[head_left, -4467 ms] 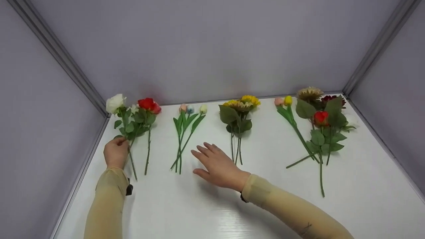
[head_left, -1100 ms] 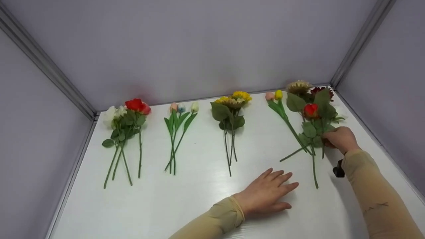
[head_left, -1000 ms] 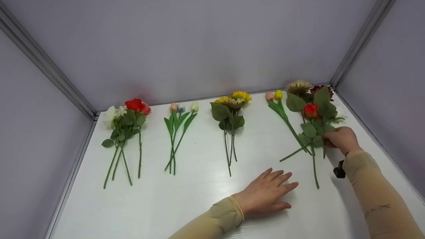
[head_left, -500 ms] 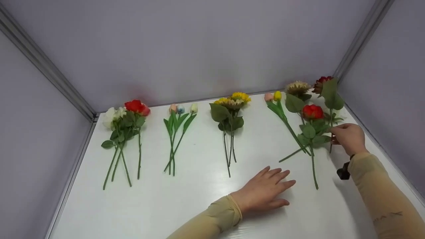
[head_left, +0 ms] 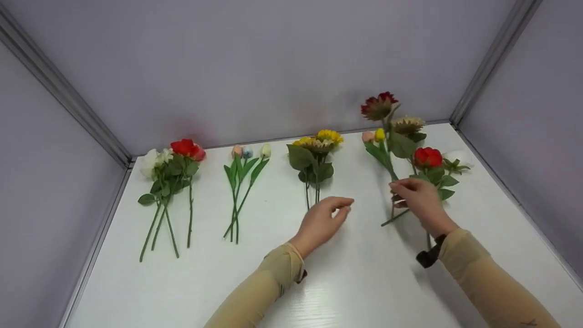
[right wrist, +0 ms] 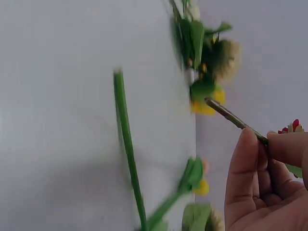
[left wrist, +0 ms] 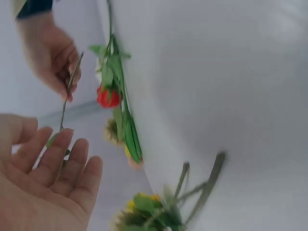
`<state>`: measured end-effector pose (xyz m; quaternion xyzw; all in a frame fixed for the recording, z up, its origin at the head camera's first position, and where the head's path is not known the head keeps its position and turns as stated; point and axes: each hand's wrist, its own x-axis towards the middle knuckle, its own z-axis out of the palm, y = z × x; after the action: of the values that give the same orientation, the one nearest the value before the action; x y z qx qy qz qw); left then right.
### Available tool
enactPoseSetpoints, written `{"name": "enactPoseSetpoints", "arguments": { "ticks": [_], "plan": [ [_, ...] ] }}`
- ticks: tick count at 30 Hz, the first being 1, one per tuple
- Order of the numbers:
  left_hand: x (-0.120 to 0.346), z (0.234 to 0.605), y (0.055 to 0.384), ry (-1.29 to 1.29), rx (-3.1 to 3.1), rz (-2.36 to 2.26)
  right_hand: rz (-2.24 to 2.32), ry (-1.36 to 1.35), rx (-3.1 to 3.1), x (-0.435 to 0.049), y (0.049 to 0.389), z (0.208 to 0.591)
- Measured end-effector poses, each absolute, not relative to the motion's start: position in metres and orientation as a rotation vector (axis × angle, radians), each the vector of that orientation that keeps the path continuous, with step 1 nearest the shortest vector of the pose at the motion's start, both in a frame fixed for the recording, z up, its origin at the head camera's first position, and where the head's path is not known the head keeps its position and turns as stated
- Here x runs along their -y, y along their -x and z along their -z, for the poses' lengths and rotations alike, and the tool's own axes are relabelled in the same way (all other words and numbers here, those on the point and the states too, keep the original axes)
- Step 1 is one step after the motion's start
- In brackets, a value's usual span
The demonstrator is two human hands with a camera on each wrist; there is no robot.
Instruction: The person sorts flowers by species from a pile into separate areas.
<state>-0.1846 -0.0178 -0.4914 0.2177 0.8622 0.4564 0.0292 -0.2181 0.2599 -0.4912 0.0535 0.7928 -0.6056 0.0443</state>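
Observation:
My right hand (head_left: 422, 202) pinches the stem of a dark red sunflower (head_left: 379, 108) between thumb and fingers. The flower is raised over the right-hand pile, its head towards the back wall; in the right wrist view the lower end of the stem (right wrist: 228, 114) sticks out past the fingertips. My left hand (head_left: 320, 224) hovers in front of the yellow sunflowers (head_left: 329, 136) and covers their stem ends. Its fingers are loosely bent, and the left wrist view shows nothing in the palm (left wrist: 41, 202).
On the right lie a red rose (head_left: 428, 157), a white flower (head_left: 459, 159), a beige sunflower (head_left: 407, 124) and pink and yellow tulips (head_left: 380, 135). Further left are pale tulips (head_left: 265, 150), then red (head_left: 186, 148) and white roses (head_left: 150, 164). Grey walls (head_left: 282, 68) enclose the table.
My right hand has lifted the dark red sunflower out of the right-hand pile and carried it left. My left hand has risen from the table and moved left and forward, its fingers now more bent.

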Motion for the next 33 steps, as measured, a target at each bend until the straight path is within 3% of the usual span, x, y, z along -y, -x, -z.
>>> {"name": "enactPoseSetpoints", "arguments": {
  "ticks": [6,11,18,33],
  "plan": [
    [0.049,0.477,0.216,-0.207,-2.197,-2.077,1.973,-0.013,-2.193,-0.172,0.198,0.501],
    [0.070,0.474,0.225,-0.002,-1.977,-2.219,2.022,0.096,-2.028,-0.124,0.186,0.509],
    [0.085,0.479,0.221,-0.005,-1.963,-2.189,2.019,0.161,-1.984,-0.098,0.182,0.516],
    [0.082,0.483,0.220,-0.024,-1.993,-2.272,1.986,0.136,-1.844,-0.095,0.167,0.533]
  ]
}}
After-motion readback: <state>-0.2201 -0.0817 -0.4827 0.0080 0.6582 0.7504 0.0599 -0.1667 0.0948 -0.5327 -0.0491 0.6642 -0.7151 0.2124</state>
